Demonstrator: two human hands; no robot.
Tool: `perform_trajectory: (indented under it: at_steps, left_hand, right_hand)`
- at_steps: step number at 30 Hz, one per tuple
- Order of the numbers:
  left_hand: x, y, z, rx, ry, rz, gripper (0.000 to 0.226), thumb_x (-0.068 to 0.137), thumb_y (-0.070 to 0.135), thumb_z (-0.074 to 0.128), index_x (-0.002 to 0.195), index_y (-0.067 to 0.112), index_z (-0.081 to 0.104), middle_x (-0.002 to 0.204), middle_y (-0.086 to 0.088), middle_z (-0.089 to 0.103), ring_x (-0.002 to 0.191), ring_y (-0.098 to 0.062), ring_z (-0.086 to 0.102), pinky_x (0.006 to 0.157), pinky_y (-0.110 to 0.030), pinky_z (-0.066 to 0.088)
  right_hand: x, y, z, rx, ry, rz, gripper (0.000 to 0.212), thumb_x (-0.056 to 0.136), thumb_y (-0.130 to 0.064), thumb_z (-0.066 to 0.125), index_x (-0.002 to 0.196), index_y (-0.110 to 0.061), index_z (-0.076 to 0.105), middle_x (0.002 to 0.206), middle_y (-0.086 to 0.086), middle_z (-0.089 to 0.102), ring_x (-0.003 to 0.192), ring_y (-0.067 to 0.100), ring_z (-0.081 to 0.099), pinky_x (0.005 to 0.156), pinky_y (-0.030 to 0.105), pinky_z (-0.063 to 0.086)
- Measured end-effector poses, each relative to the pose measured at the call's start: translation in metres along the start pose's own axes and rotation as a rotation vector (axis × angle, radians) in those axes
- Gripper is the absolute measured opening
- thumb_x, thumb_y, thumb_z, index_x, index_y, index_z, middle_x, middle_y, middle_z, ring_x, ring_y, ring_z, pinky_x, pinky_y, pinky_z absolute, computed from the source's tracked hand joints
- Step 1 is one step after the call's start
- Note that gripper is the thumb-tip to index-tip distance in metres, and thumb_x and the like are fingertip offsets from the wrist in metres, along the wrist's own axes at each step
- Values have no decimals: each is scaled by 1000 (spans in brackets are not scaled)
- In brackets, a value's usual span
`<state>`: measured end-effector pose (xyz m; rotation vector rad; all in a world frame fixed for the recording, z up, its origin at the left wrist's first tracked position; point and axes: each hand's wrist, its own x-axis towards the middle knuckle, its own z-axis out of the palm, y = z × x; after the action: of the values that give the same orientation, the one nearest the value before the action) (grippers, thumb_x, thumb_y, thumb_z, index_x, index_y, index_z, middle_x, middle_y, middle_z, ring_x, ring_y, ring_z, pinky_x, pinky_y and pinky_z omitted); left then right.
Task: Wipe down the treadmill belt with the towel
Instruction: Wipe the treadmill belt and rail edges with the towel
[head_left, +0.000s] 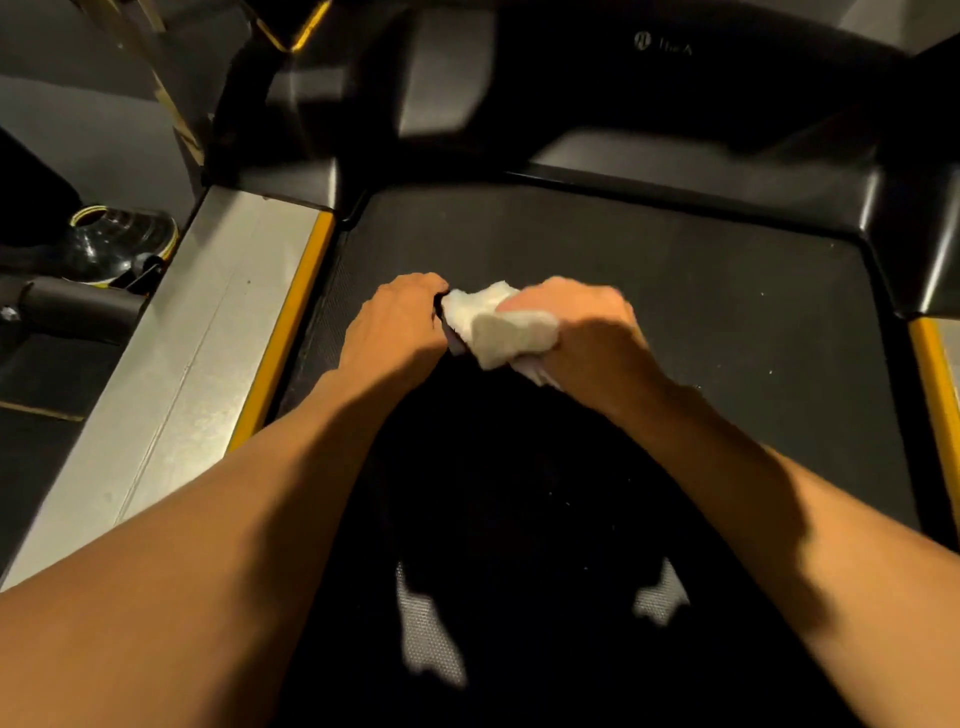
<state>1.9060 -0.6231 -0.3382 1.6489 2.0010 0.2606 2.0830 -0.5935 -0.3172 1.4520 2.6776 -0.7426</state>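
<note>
Forearms lowest in frame, stretched forward over belt. Left grip curled at left end of towel, fingertips tucked under and hidden; reads as pinching the cloth. Right grip closed round towel from the right, bunching it. Towel white, wadded between both grips, above belt's middle and nearer the motor cover than the body. Cannot tell whether cloth touches belt or sits just above it.

Grey side rail with yellow strip along belt's left edge; matching strip at right. Shiny dark object on floor beyond left rail, too dim to name.

Progress, as judgement: early. Pale specks scattered on belt right of the grips, no visibly cleaner swathe anywhere. Looks like gathering or folding towel ahead of a stroke. Left to do: full width, both edges by strips, front strip under cover, shadowed near end.
</note>
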Motion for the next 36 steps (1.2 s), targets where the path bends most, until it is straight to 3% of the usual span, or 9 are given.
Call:
perform_trajectory:
  at_steps: [2,5,8,11,13,17,23,31,36]
  left_hand:
    - [0,1,3,38,3,11,42,91,17,47,132,18,53,134,-9,52,119,-30,51,101,-46,44]
    - [3,4,7,57,71,10,42,93,14,49,134,18,51,136,-10,49,121,-31,50,101,-47,44]
    - [8,12,9,26,51,8,45,92,13,49,136,19,48,139,-10,47,123,-31,48,103,-46,41]
    - [8,17,13,-13,24,4,51,87,6,50,135,21,50,140,-8,45,124,-32,46,104,-43,39]
    - [5,17,19,-18,14,37,48,87,7,51,132,22,52,138,-7,47,123,-32,47,103,-44,39]
    - [7,27,26,1,44,90,48,87,4,49,132,19,54,138,-7,49,124,-30,47,102,-42,40]
    - [14,52,37,-4,38,102,44,94,9,45,136,23,50,147,-4,38,132,-30,37,108,-41,31]
    - [10,51,53,148,91,272,44,90,21,58,132,7,55,142,-22,45,133,-39,40,113,-59,24]
    - [20,63,60,126,94,267,42,95,16,56,137,13,52,148,-20,40,140,-37,33,115,-57,23]
  right_hand:
    - [19,31,-25,74,207,171,6,69,-34,62,74,-35,64,74,-8,61,81,26,63,58,26,34]
    - [26,55,-40,-57,262,211,40,70,-9,66,95,-40,68,92,-4,64,94,28,61,66,25,33]
    - [2,22,-21,139,-30,129,17,70,-37,69,65,-51,60,73,-17,57,78,6,60,60,19,38]
    - [-49,-3,11,94,-43,-261,27,65,-65,48,85,-57,64,91,-36,61,86,-17,54,76,10,40]
    - [-45,18,-1,-40,180,-257,45,67,-62,41,83,-35,73,92,-14,71,91,5,65,84,27,49]
    - [-2,89,-37,-60,306,207,11,74,-30,68,80,-39,65,88,-10,65,86,19,64,63,25,36]
    - [-66,48,11,33,131,-62,58,60,-64,36,89,-27,71,87,-11,58,84,17,57,74,29,44]
    - [-8,154,-51,-171,397,365,26,77,-25,68,103,-28,65,101,3,65,96,32,61,68,27,31]
    - [-68,89,-17,58,182,82,8,68,-22,65,76,-18,64,75,1,61,65,22,58,59,30,45]
